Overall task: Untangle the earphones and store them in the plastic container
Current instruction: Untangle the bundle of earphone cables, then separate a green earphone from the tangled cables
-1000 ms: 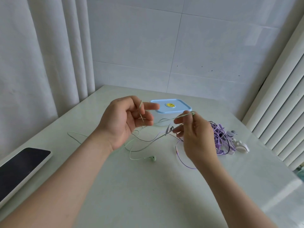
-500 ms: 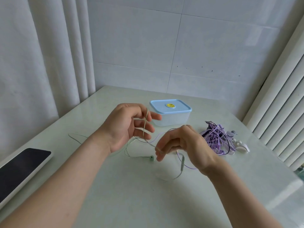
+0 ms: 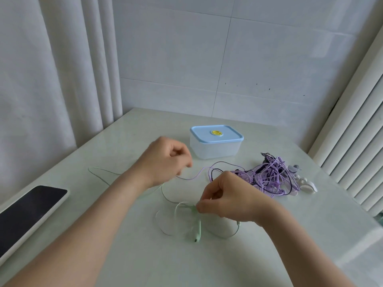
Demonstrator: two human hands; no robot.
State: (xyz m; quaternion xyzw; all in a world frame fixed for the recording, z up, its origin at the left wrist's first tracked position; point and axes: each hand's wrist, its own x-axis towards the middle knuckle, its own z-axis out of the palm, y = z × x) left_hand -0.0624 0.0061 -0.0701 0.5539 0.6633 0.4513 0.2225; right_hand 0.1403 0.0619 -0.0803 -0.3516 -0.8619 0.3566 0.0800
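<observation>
Meanwhile, my right hand (image 3: 232, 199) pinched the pale green earphone cable (image 3: 198, 224); my left hand (image 3: 165, 160) curled, hold blurred. Tugging risked snagging the tangled purple earphones (image 3: 267, 177).

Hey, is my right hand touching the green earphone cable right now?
Touching. The head view shows the right hand pinching the green earphone cable between its fingertips, with loops of the cable hanging below the pinch.

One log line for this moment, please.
phase: untangling | right hand: pinches green earphones | left hand: curled, grip unclear | container: lid on | purple tangle: beside container
</observation>
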